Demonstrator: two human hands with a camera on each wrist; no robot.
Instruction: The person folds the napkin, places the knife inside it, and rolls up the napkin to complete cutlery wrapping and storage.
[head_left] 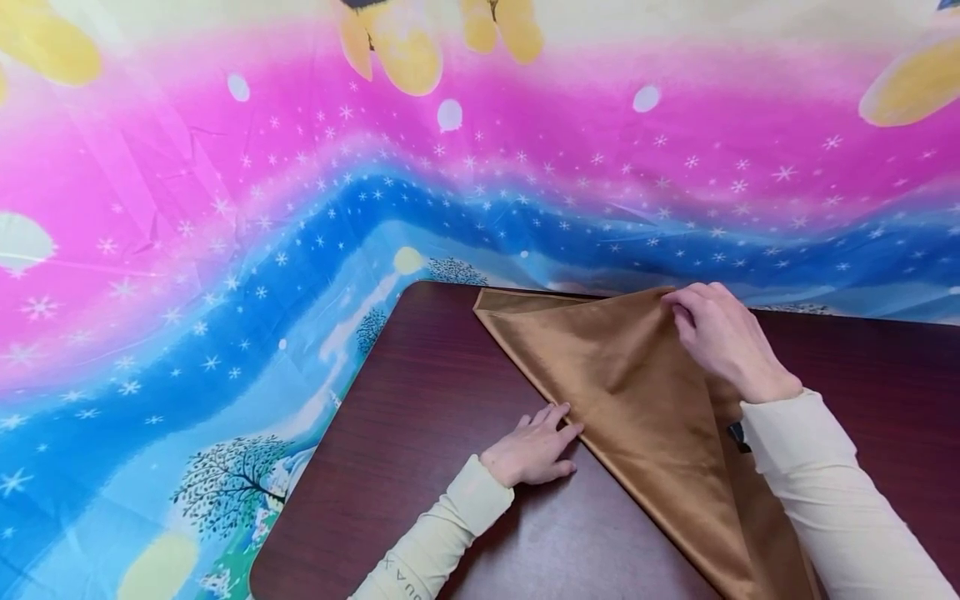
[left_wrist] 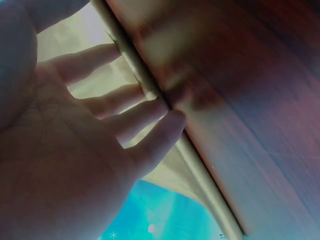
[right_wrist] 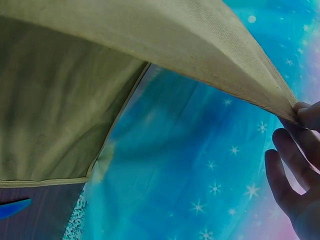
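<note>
A shiny golden-brown satin cloth (head_left: 637,400) with hemmed edges lies folded over on the dark table, its fold running diagonally towards the front right. My right hand (head_left: 723,337) pinches a corner of the upper layer between thumb and fingers at the far side of the table. In the right wrist view that corner is lifted, and the upper layer stands apart from the lower one (right_wrist: 55,105). At the folded edge rests my left hand (head_left: 532,448), fingers spread and fairly straight, fingertips on the fold. The left wrist view shows those fingers (left_wrist: 115,102) along the rolled edge.
Dark reddish wood covers the tabletop (head_left: 390,467), with a rounded corner at the far left. A printed backdrop (head_left: 450,192) with snowflakes hangs behind and beside it. A small black object (head_left: 738,435) shows under my right forearm; a blue tip (right_wrist: 15,207) lies near the cloth's hem.
</note>
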